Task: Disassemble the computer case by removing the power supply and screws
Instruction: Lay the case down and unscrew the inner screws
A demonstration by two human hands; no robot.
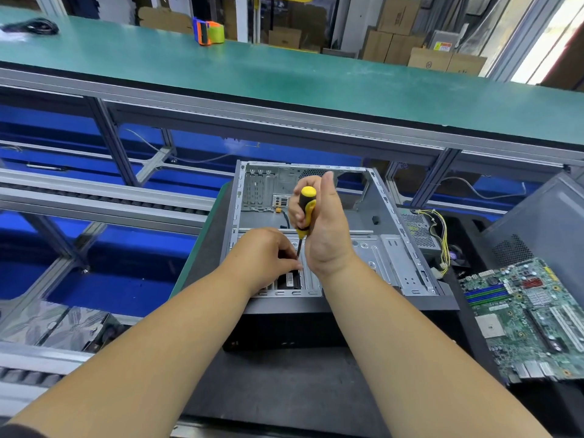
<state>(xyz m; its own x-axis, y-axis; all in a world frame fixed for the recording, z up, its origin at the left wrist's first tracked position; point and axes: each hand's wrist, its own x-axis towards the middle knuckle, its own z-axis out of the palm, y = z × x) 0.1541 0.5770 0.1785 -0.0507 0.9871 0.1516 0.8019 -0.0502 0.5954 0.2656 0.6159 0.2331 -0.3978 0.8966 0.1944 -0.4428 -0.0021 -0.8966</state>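
The open computer case (316,235) lies on its side on a dark mat (284,384), directly under both hands. The right hand (322,226) is closed around a yellow-and-black screwdriver (306,213), held upright with its shaft pointing down into the drive bay. The left hand (265,257), fingers curled, pinches near the tip. Right of the right hand lie a power supply (420,229) and a motherboard (524,317). Beyond stretches a green workbench (284,77) with stacked cardboard boxes (398,42) behind.

screwdriver (304,216) tip — hidden behind left fingers (292,263)
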